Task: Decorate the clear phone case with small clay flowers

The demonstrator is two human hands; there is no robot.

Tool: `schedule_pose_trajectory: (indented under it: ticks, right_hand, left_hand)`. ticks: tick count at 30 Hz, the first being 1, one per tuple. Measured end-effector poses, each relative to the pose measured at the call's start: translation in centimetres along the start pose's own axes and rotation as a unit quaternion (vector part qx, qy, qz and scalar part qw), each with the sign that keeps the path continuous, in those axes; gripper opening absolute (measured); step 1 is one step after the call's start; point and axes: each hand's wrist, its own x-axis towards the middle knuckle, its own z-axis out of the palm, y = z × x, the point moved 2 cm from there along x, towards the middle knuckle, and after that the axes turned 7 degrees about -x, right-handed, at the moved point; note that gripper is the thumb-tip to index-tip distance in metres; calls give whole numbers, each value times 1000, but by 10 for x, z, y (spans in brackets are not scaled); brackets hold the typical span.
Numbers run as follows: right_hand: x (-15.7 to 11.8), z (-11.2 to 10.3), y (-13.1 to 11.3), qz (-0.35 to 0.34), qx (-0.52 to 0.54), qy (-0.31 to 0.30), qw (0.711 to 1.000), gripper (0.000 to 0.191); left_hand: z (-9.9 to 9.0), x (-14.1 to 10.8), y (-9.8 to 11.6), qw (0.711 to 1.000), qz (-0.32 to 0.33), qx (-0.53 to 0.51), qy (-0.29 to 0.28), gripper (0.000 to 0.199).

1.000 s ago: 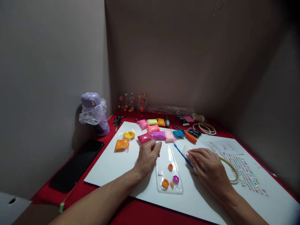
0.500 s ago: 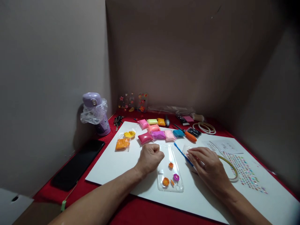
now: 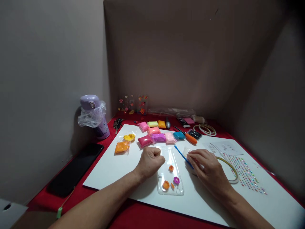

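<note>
My left hand (image 3: 150, 162) is closed in a fist at the left edge of a clear phone case (image 3: 175, 159); whatever it may hold is hidden. Fixed on the case's lower half are two orange clay flowers, one of them the larger flower (image 3: 166, 185), a purple clay flower (image 3: 176, 180) and a small orange petal-shaped piece (image 3: 172, 185). To the right, the fingertips of my right hand (image 3: 206, 165) are pressed together over a small clear plastic piece (image 3: 187, 150). What they pinch cannot be made out. A blue modelling tool (image 3: 182, 155) lies beside these fingertips.
Bags of coloured clay (image 3: 158, 137) lie behind the case on a white board (image 3: 107, 171). An orange-handled screwdriver (image 3: 190, 138), tape rolls (image 3: 206, 129) and a gem sticker sheet (image 3: 247, 175) are farther right. At left are a black phone (image 3: 76, 168) and a purple bottle (image 3: 102, 128).
The whole view has shifted slightly, so everything sits a little farther left. Both hands keep nearly the same pose, with the left still in a fist and the right fingertips together.
</note>
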Motion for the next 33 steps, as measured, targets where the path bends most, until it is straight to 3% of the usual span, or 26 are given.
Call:
schedule_pose_trajectory:
  ticks: [15,33]
  right_hand:
    - [1,-2,-2,4,6,-9,1000,15]
    - [1,0,-1,4,19,-13,1000,14]
  left_hand:
    - [0,0,-1,1000,-2,23,-11,47]
    - [-2,2,1,999,8,41,33,28]
